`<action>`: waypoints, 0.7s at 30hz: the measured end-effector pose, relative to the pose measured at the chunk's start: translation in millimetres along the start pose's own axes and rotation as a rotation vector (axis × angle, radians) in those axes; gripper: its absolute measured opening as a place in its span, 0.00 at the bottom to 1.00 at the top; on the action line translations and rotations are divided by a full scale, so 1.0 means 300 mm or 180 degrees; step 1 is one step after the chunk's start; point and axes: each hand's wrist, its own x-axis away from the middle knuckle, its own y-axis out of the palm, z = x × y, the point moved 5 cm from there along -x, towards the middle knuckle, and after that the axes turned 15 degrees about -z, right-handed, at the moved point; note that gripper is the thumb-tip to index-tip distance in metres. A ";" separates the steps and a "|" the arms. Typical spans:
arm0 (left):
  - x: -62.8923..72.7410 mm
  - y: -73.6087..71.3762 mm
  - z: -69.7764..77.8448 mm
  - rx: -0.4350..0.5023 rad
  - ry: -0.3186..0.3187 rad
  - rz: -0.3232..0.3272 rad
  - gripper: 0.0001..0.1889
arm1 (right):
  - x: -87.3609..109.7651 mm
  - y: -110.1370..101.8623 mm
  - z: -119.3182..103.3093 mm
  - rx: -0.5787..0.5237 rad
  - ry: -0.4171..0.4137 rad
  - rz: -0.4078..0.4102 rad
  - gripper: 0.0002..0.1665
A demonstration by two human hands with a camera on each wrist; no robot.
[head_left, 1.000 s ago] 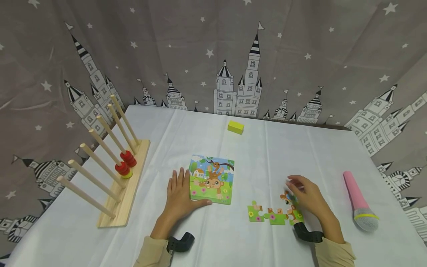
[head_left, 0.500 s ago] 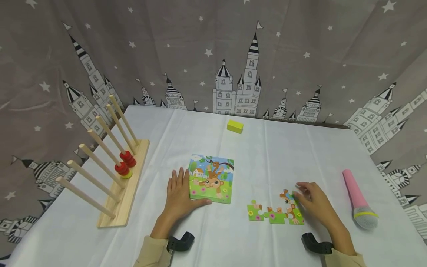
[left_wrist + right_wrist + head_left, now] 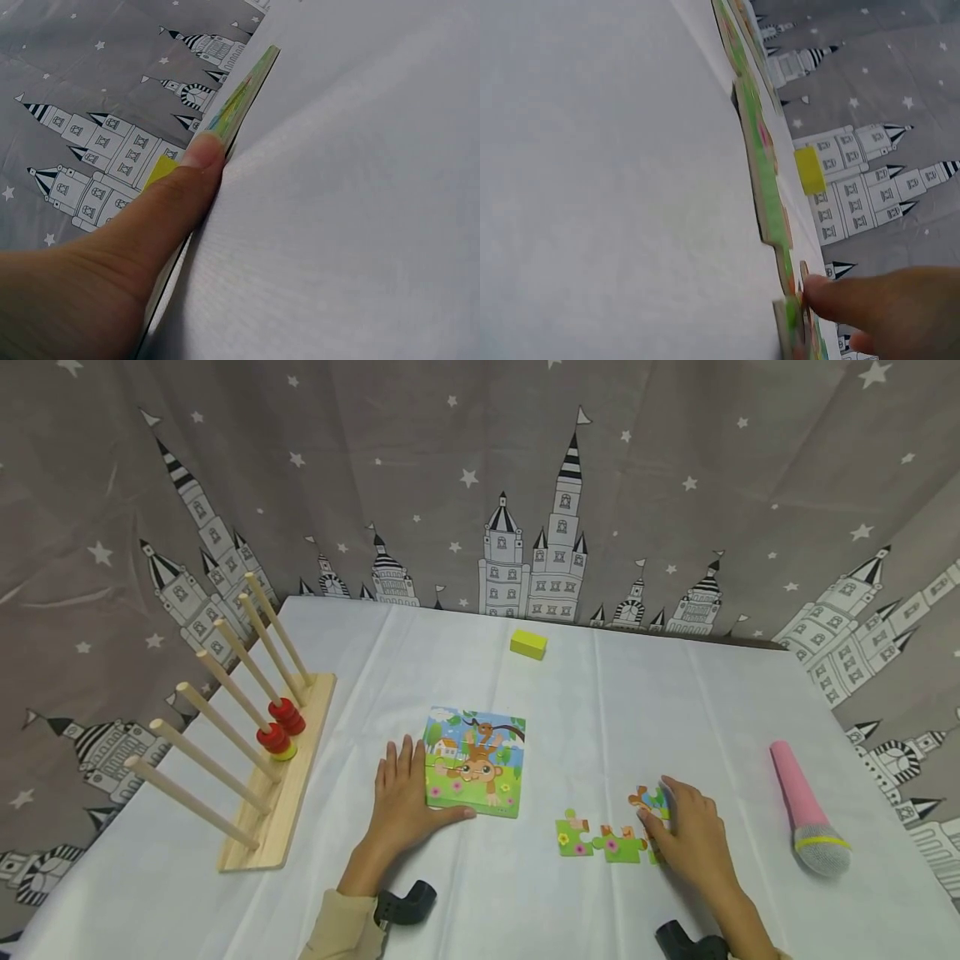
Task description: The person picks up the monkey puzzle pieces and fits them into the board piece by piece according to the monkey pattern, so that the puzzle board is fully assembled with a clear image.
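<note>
In the head view my left hand (image 3: 401, 797) rests on the table with fingers straight along the left side of a square monkey puzzle (image 3: 476, 764). Its thumb lies on the puzzle's near edge, also seen in the left wrist view. Right of it, loose puzzle pieces form a row: a green flowered corner piece (image 3: 575, 837) and a bottom piece (image 3: 621, 845). My right hand (image 3: 693, 839) holds a monkey-ear puzzle piece (image 3: 651, 799) between thumb and index finger at the row's right end. The hand largely hides the piece below it.
On the left stands a wooden peg rack (image 3: 300, 785) with red and yellow rings (image 3: 287, 717) on its pegs. A yellow block (image 3: 528, 644) lies at the back. A pink toy microphone (image 3: 806, 810) is at the right. A grey castle-print curtain (image 3: 420, 460) hangs behind.
My right hand first drew back to the right off the pieces, then came back leftward with thumb and index finger around the monkey-ear puzzle piece. The left hand has stayed in place.
</note>
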 end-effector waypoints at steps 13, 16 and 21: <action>0.003 -0.001 0.004 -0.0007 -0.0004 0.0007 0.64 | 0.005 -0.002 -0.008 -0.0329 0.0090 0.0213 0.34; 0.002 -0.001 0.002 -0.0019 -0.0005 0.0011 0.64 | 0.010 -0.001 -0.014 -0.0481 -0.0078 0.0377 0.33; 0.003 -0.002 0.002 -0.0013 -0.0009 0.0019 0.64 | 0.013 0.001 -0.017 -0.0591 -0.0314 0.0625 0.31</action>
